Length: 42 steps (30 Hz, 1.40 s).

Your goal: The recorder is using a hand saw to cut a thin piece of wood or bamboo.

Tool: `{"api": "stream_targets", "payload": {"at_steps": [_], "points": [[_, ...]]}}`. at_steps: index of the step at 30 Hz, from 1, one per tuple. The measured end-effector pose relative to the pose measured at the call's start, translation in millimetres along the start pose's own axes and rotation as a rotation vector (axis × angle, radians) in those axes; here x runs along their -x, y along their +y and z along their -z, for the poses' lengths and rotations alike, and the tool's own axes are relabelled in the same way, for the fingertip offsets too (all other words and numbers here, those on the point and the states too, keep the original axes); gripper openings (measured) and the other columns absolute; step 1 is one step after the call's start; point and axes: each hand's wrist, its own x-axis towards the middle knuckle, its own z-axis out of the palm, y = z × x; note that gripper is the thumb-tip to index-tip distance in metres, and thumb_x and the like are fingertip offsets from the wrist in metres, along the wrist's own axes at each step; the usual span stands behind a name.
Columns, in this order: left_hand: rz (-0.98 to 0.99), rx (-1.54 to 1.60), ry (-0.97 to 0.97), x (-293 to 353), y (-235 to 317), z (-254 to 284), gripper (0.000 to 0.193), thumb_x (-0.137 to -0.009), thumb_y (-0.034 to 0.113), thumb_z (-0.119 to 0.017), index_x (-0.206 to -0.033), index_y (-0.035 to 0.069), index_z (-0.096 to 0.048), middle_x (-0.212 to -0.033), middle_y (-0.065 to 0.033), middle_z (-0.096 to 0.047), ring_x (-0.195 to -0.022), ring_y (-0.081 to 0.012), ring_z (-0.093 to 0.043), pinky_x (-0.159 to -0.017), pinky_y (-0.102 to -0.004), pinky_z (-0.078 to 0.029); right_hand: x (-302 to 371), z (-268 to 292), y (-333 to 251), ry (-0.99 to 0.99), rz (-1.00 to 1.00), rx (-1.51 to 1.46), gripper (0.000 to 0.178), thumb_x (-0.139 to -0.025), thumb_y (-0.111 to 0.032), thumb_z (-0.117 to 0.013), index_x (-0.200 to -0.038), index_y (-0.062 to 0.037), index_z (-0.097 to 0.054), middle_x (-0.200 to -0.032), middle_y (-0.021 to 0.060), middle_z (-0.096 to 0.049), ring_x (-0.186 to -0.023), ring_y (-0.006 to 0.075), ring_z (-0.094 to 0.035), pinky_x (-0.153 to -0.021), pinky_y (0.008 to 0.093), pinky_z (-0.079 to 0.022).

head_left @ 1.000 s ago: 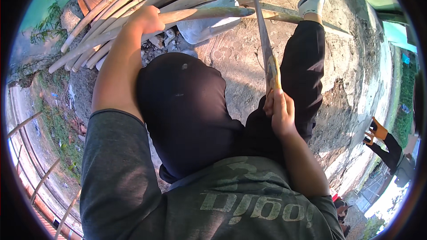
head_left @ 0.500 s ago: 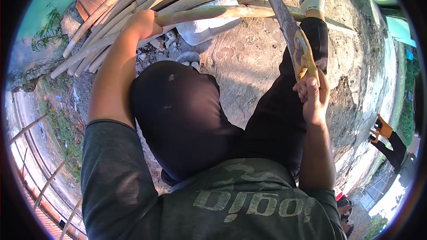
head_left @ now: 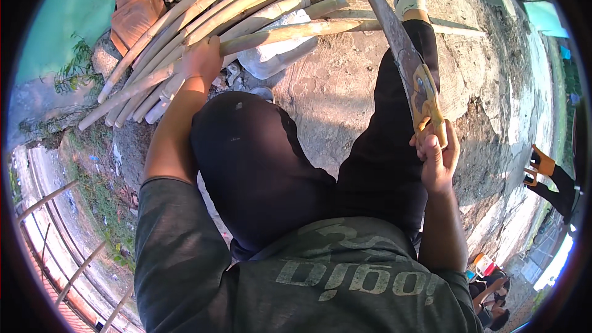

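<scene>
My left hand [head_left: 202, 61] is closed around a bamboo pole [head_left: 265, 38] that runs from the lower left across a white block [head_left: 275, 53] toward the right. My right hand [head_left: 439, 155], wrapped round the yellow handle, holds a handsaw [head_left: 402, 55]. The saw blade points up and away, with its far part crossing over or beside the pole's right end; contact there I cannot make out. More bamboo poles [head_left: 246, 5] lie in a bundle beyond my left hand.
Stacked orange tiles [head_left: 137, 15] stand by the green wall [head_left: 80, 6] at the far left. Rubble lies around the poles. My bent left knee [head_left: 246, 123] and outstretched right leg [head_left: 385, 111] flank the concrete ground [head_left: 333, 92]. Other people [head_left: 490, 296] are at the right.
The whole view has shifted somewhat, with the poles and my left hand now lower in it. Both hands keep their grips, and the saw stays in nearly the same pose.
</scene>
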Motion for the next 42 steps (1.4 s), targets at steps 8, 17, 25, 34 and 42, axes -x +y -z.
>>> {"api": "stream_targets", "payload": {"at_steps": [8, 17, 25, 34, 42], "points": [[0.016, 0.135, -0.147, 4, 3, 13, 0.022, -0.080, 0.022, -0.067, -0.097, 0.010, -0.063, -0.096, -0.0148, -0.069, -0.093, -0.0363, -0.067, -0.082, -0.0482, -0.052, 30, 8, -20, 0.041, -0.082, 0.096, 0.063, -0.090, -0.052, -0.066, -0.118, 0.0028, -0.053, -0.080, 0.0040, -0.060, -0.064, 0.0046, -0.050, -0.058, 0.0184, -0.039], [0.076, 0.183, -0.261, 2, -9, 20, 0.025, -0.081, 0.033, -0.069, -0.097, 0.012, -0.068, -0.095, -0.0144, -0.071, -0.095, -0.0347, -0.067, -0.081, -0.0475, -0.052, 11, -13, -12, -0.045, -0.068, -0.069, 0.048, -0.097, -0.051, -0.055, -0.093, -0.0034, -0.051, -0.071, -0.0003, -0.046, -0.060, 0.0069, -0.043, -0.063, 0.0244, -0.044], [0.114, 0.139, -0.389, 0, -4, 27, 0.039, -0.084, 0.047, -0.069, -0.103, 0.013, -0.068, -0.101, -0.0137, -0.071, -0.098, -0.0331, -0.067, -0.081, -0.0454, -0.053, 2, -28, -6, -0.089, -0.161, -0.063, 0.040, -0.102, -0.043, -0.047, -0.098, -0.0033, -0.051, -0.073, -0.0015, -0.047, -0.062, 0.0053, -0.043, -0.064, 0.0237, -0.045], [0.063, 0.107, -0.358, -5, -8, 21, 0.042, -0.082, 0.051, -0.070, -0.098, 0.011, -0.067, -0.093, -0.0153, -0.071, -0.092, -0.0353, -0.067, -0.079, -0.0461, -0.053, 4, -34, -1, -0.087, -0.203, -0.078, 0.037, -0.103, -0.041, -0.047, -0.101, -0.0032, -0.049, -0.075, -0.0020, -0.045, -0.063, 0.0046, -0.041, -0.065, 0.0232, -0.044], [0.086, 0.077, -0.371, -6, -7, 23, 0.039, -0.083, 0.048, -0.069, -0.099, 0.012, -0.067, -0.095, -0.0137, -0.071, -0.094, -0.0348, -0.067, -0.080, -0.0451, -0.053, 7, -36, -4, -0.095, -0.193, -0.099, 0.039, -0.102, -0.044, -0.047, -0.099, -0.0047, -0.047, -0.075, -0.0020, -0.044, -0.062, 0.0047, -0.040, -0.065, 0.0231, -0.044]]}}
